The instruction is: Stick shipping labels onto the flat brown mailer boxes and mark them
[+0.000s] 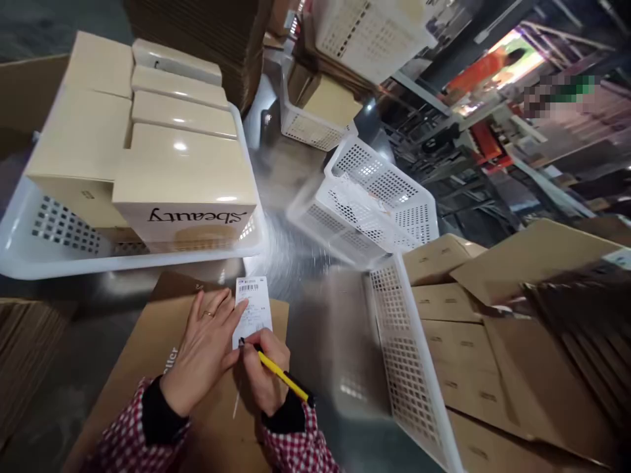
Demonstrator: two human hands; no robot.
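My left hand lies flat with its fingers spread on a brown cardboard piece. Its fingertips reach onto the left edge of a white printed label with a barcode, which lies over the cardboard. Pinched in my right hand is a yellow pen with black ends. The pen's tip is close to the label's lower left corner, beside my left thumb. I cannot tell whether the tip touches the paper.
Beyond my left hand stands a white basket with several cream boxes. A white basket with brown cartons is at right. Farther back is another white basket. Stacked flat cardboard lies at far left. A metal table lies beneath.
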